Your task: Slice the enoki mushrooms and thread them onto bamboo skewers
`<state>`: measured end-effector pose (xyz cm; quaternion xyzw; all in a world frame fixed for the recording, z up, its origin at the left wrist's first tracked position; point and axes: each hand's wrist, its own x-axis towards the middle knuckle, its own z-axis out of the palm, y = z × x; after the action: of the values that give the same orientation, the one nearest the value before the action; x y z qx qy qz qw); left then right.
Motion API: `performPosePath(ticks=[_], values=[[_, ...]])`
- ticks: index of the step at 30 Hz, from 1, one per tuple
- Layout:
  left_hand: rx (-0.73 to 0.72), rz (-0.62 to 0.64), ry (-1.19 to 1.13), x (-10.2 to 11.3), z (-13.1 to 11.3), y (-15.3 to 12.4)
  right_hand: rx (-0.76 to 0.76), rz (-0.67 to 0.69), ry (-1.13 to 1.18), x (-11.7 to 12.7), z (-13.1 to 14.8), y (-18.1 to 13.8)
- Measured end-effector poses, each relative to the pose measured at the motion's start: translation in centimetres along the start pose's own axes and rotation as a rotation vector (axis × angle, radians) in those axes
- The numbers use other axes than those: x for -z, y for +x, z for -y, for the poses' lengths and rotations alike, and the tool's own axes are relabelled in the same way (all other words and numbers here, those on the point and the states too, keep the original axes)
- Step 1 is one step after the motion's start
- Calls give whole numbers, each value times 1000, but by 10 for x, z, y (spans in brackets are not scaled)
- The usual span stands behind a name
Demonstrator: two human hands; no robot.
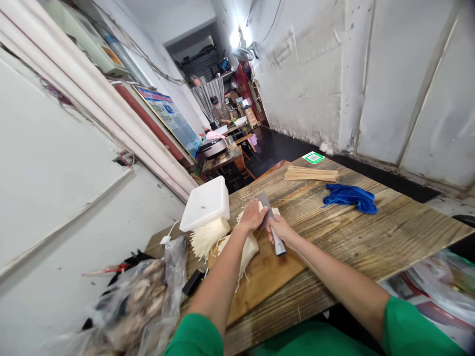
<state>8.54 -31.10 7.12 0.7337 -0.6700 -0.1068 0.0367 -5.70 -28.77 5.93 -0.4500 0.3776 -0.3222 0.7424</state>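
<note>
While everything rests on the weathered wooden table (371,232), a brown cutting board (260,284) lies on its near side, with a white plastic box (206,200) beyond it to the left. Enoki mushroom bundles (211,235) lie on and beside the board, the leftmost just in front of the box. They should be light and soft, perhaps slippery if damp, with thin stems that snap easily; each is best held round its compact end. They look creamy white, fine strands fanning out loosely at the other end. The cleaver (269,212), likely heavier and stiff, is best taken by its handle; the right hand (281,229) has its fingers wrapped there, the broad grey blade pointing away. The left hand (253,213) lies beside the blade, over the mushrooms; whether its fingers grip, I cannot tell.
</note>
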Motion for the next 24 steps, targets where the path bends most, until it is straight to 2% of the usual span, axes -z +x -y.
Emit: performPosePath(ticks=[4,7,9,12,15,17,20,24], values=[[-5,91,-24,-21,-8,16,-32,-66,-24,20,-4,0],[11,109,-56,-30,-20,23,-7,-174,-49,45,-2,-17],[15,75,-91,-25,-24,21,40,-264,-69,65,1,-36],[12,-54,-153,4,-14,1,126,-310,-79,88,5,-68],[37,-184,-193,36,15,-39,114,-160,-54,93,1,-97],[84,-231,-229,41,34,-69,43,-21,-37,85,-9,-108],[147,-212,-193,18,44,-105,-39,132,-37,64,-31,-113],[117,-195,-78,-28,33,-126,-71,222,-75,37,-54,-107]])
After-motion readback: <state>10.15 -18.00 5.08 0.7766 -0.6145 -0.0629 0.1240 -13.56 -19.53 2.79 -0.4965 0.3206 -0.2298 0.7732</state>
